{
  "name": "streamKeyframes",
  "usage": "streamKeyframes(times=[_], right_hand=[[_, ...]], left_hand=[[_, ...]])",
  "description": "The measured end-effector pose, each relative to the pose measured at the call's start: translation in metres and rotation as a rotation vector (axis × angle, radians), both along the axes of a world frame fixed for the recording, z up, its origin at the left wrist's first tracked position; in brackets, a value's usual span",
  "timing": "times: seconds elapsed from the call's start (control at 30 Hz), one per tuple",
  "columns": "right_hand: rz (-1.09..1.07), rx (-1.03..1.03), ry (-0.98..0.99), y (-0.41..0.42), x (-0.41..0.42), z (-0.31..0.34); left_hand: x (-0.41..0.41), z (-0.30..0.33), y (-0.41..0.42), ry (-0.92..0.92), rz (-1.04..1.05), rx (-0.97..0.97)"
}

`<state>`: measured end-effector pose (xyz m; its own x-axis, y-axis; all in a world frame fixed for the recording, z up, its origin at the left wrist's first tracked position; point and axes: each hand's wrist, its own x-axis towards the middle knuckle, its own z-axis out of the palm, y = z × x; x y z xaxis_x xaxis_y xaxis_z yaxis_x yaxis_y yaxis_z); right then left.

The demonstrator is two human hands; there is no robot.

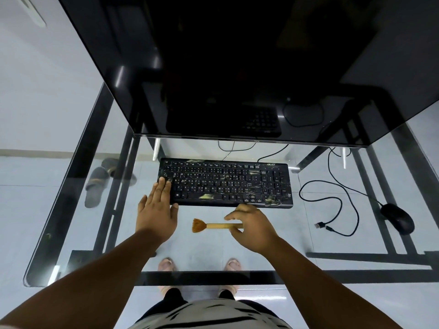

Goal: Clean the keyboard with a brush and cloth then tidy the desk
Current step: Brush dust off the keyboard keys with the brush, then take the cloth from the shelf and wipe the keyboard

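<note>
A black keyboard (228,184) with pale dusty smears lies on the glass desk (204,248) under the monitor. My left hand (156,210) rests flat on the keyboard's left end, fingers spread over the keys. A small brush (209,226) with a wooden handle and brown bristles lies on the glass just in front of the keyboard, bristles pointing left. My right hand (251,227) curls around the right end of the brush handle, thumb and fingers touching it. No cloth is in view.
A large dark monitor (237,67) hangs over the back of the desk. A black mouse (398,218) and a loose black cable (332,210) lie at the right. Slippers (97,186) and my feet show on the floor through the glass.
</note>
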<state>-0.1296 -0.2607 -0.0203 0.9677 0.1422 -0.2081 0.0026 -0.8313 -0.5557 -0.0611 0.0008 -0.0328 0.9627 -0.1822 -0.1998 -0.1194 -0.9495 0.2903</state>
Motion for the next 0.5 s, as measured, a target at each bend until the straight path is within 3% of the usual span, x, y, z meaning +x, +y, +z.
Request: streamKeyframes(times=[0.13,0.27,0.5], right_hand=[[-0.087,0.051,-0.048,0.001,0.016,0.016],[-0.142,0.141,-0.249,0.011,0.047,0.055],[-0.129,0.316,-0.565,0.052,0.105,0.147]], left_hand=[[0.010,0.015,0.000,-0.042,0.009,-0.051],[0.029,0.050,0.007,-0.162,0.003,-0.123],[0.060,0.127,0.031,-0.488,-0.031,-0.278]])
